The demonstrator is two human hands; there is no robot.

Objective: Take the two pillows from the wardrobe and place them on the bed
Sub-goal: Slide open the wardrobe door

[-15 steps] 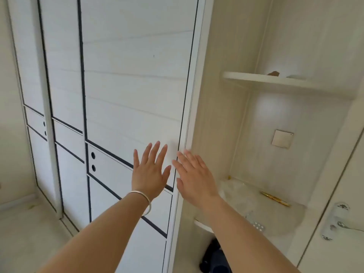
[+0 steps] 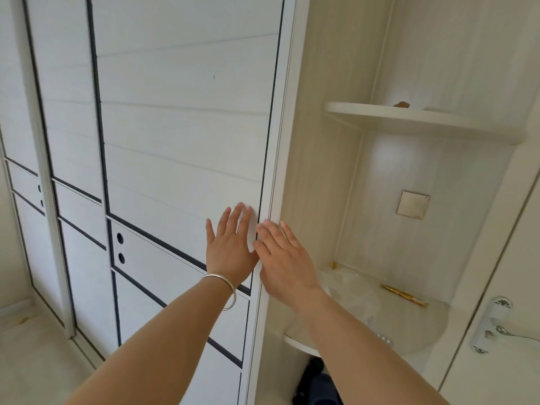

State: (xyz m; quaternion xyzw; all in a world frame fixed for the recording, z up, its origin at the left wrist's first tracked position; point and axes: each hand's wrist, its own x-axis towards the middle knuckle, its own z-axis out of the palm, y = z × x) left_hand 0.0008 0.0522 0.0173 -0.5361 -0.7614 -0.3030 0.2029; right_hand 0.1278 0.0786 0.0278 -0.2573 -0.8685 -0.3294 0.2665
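Hands flat on wardrobe door (image 2: 181, 135), fingers spread, gripping nothing: left hand (image 2: 229, 248) at 11 o'clock of right hand (image 2: 282, 258), by door edge. Pillows unseen, presumably inside. Risk: palms slipping on smooth panel, door staying shut.

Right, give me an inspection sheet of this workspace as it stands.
Surface: sliding wardrobe door shut, white panels with dark trim.
Job's things: pillows and bed nothing seen.
Clutter: clear plastic sheet and gold pen-like stick on the lower corner shelf; small brown thing on the upper shelf; dark item on the floor.
Grippers: left hand flat on the door near its right edge, fingers spread, bracelet on wrist; right hand open at the door's edge frame.
Cables: nothing seen.
Surroundings: wall switch; room door handle at right.
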